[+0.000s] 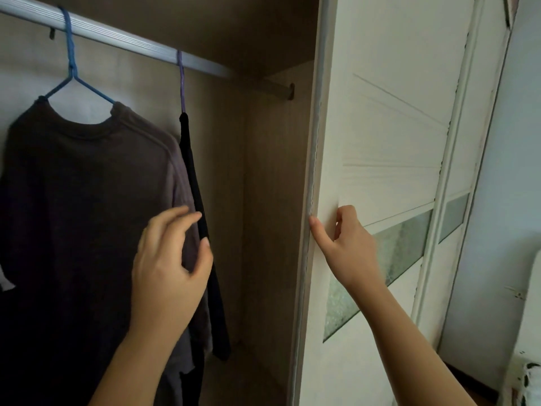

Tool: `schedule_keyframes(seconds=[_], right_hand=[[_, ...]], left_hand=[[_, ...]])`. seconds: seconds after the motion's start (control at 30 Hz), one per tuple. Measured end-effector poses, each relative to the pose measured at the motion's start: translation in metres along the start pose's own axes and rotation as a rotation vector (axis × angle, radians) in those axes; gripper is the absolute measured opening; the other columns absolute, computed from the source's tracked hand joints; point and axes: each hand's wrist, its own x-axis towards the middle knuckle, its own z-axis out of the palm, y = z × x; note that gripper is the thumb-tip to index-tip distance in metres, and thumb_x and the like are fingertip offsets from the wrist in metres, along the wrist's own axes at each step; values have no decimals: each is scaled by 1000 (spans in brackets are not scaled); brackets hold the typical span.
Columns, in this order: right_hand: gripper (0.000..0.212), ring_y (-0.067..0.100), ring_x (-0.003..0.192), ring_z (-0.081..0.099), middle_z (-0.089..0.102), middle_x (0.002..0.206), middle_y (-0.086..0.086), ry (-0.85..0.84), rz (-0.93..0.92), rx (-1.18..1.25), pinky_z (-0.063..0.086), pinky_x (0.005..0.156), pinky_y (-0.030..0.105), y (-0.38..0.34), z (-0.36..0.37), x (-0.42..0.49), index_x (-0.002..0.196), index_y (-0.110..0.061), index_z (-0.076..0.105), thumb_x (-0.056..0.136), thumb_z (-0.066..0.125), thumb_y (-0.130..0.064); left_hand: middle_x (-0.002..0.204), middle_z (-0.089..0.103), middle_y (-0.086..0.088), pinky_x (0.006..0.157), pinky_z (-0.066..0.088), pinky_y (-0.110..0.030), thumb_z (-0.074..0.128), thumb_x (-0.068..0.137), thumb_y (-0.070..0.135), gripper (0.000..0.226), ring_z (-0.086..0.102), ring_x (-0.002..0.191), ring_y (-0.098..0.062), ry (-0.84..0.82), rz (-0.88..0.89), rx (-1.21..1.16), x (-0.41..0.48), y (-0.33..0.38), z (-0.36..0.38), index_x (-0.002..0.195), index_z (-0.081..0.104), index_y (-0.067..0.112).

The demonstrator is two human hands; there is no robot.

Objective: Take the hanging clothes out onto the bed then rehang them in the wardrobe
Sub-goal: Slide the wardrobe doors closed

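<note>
While your right hand [348, 244] holds the edge of the sliding door [380, 127], your left hand [169, 259], fingers apart and empty, hovers by the black garment [193, 177] on the rail [117, 35]; reach higher and lift its purple hanger [181, 83] off.

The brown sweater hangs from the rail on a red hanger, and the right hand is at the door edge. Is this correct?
Not quite. The head view shows the brown sweater on a blue hanger, not red; the rest is right.

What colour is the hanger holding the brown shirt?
Blue. The hanger shows in the head view, hooked over the rail.
</note>
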Motion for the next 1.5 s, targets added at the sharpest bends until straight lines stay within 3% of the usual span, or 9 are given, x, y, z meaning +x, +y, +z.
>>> schedule_keyframes(seconds=[0.13,0.27,0.4,0.53,0.73,0.9,1.0,1.2,1.5], right_hand=[[44,12,55,44,42,64,-5,7,-55,20,29,48,22,-15,1,-11,86,-14,39,83,47,-57],[45,17,58,47,44,68,-3,-9,-102,56,30,49,25,-41,3,-29,88,-13,38,82,48,-57],[46,25,63,50,48,75,0,-43,-182,114,32,59,30,-70,5,-52,87,-15,34,80,50,-58],[48,26,62,50,50,80,3,-55,-305,200,28,49,29,-98,6,-73,89,-13,35,79,54,-56],[56,16,50,35,55,82,10,-45,-432,299,14,43,7,-142,15,-104,93,-1,49,78,53,-55],[57,24,46,49,57,85,13,-130,-503,375,18,42,7,-175,17,-126,95,1,50,79,51,-53],[55,25,48,54,57,86,12,-165,-549,417,14,45,4,-196,18,-138,96,1,50,79,49,-51],[43,24,42,46,59,81,14,-202,-625,517,9,47,2,-241,24,-161,91,3,51,74,64,-34],[42,23,40,51,60,85,18,-182,-773,542,5,44,5,-299,38,-201,98,5,53,74,72,-24]], left_hand=[[104,59,3,78,45,-15,50,83,28,28,54,97,-2,-79,-68,-53,-27,-2,-12,104,61,12],[94,60,9,79,37,3,61,81,7,19,53,90,13,-105,-209,-30,-56,-11,-34,99,63,14],[93,61,22,76,36,6,58,82,6,21,52,91,19,-89,-367,-10,-78,-11,-63,97,63,20],[100,57,34,78,35,5,56,82,10,22,53,92,17,-37,-444,54,-95,-7,-97,96,61,25],[92,61,19,81,37,2,59,85,8,17,53,91,16,76,-447,244,-115,1,-155,99,64,17],[94,55,28,80,35,4,54,86,20,15,50,93,17,166,-425,406,-120,10,-201,99,62,17],[97,50,26,83,31,5,41,83,32,32,45,96,20,210,-385,534,-122,15,-229,100,61,14],[111,57,-6,90,37,-25,56,87,11,21,44,104,-3,284,-405,801,-131,16,-277,107,59,9],[138,40,-17,101,20,-26,58,85,13,55,31,131,-25,519,-621,966,-136,5,-337,135,37,5]])
